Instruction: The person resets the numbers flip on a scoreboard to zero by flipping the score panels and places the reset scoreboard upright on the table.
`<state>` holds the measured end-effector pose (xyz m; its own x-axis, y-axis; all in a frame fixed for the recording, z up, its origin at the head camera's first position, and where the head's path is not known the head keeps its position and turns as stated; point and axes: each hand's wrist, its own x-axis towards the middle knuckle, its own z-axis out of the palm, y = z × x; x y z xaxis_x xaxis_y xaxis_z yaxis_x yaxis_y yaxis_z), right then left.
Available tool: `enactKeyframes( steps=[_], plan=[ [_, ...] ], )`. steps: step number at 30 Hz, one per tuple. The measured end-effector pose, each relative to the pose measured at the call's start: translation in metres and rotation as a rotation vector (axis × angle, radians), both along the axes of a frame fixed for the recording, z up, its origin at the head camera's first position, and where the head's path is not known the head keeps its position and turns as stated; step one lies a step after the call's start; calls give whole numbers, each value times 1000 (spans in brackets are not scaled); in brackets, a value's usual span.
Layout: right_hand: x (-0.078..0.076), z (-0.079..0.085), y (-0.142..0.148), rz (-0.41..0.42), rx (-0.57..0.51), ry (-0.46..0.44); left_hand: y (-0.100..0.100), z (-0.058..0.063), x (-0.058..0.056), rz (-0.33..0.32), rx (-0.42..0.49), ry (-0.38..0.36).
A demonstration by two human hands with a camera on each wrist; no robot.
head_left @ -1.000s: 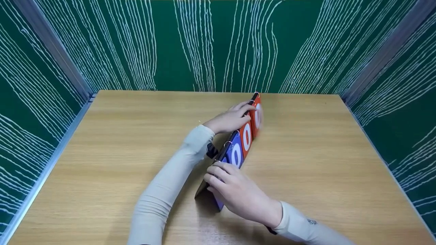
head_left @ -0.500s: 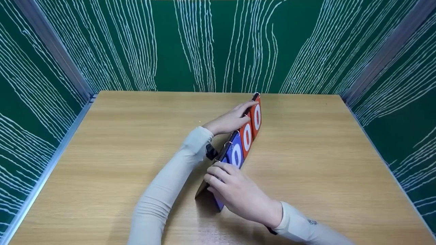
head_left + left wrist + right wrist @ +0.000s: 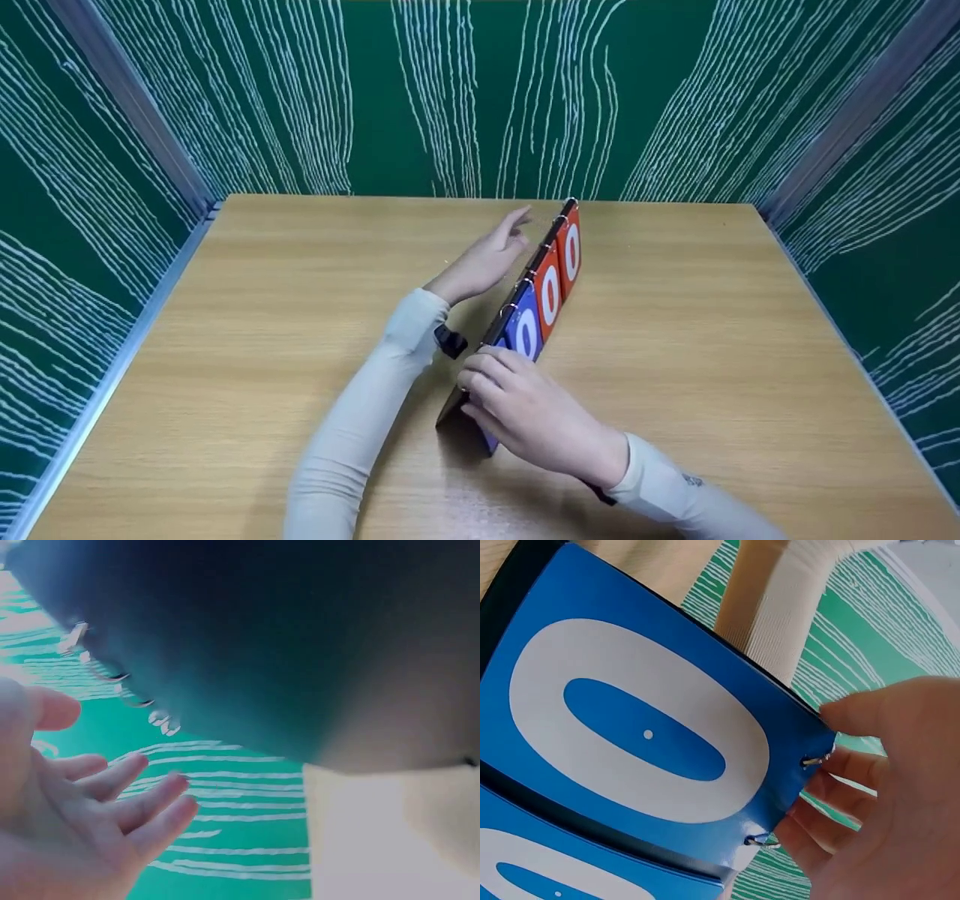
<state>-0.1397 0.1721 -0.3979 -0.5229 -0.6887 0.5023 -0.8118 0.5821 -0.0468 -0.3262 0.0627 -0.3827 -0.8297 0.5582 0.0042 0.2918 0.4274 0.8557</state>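
A tabletop flip scoreboard (image 3: 550, 289) stands like a tent, running away from me, with red and blue cards that show white zeros. My right hand (image 3: 536, 412) grips its near top edge. In the right wrist view, thumb and fingers of that hand (image 3: 877, 780) hold the ringed corner of a blue zero card (image 3: 780, 731). Left of the board, my left hand (image 3: 484, 259) is apart from it with fingers extended. The left wrist view has this hand (image 3: 97, 802) palm showing, beside the dark back of the scoreboard (image 3: 225, 652) and its metal rings.
The scoreboard stands on a wooden table (image 3: 712, 360). Green walls (image 3: 510, 97) with white wavy lines rise behind and on both sides. A black wrist device (image 3: 451, 341) on the left wrist sits close to the board's back.
My left hand has come off the scoreboard's top edge and moved left. The far red card, blurred in motion a second ago, now hangs still. My right hand keeps its grip.
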Motion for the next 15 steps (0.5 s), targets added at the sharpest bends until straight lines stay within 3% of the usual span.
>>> enactKeyframes(
  steps=[4,7,10,13,15],
  plan=[
    [-5,5,18,6,-69,61,-15,4,12,63,-39,97],
    [-9,8,35,-73,-142,158,-34,3,28,117,-108,170],
    [-14,11,54,-299,-181,160,-54,1,44,195,-200,211],
    [-17,10,68,-560,-183,27,-67,-1,57,252,-284,242],
    [-19,5,72,-689,-166,-85,-71,-3,63,283,-328,278]
  ],
)
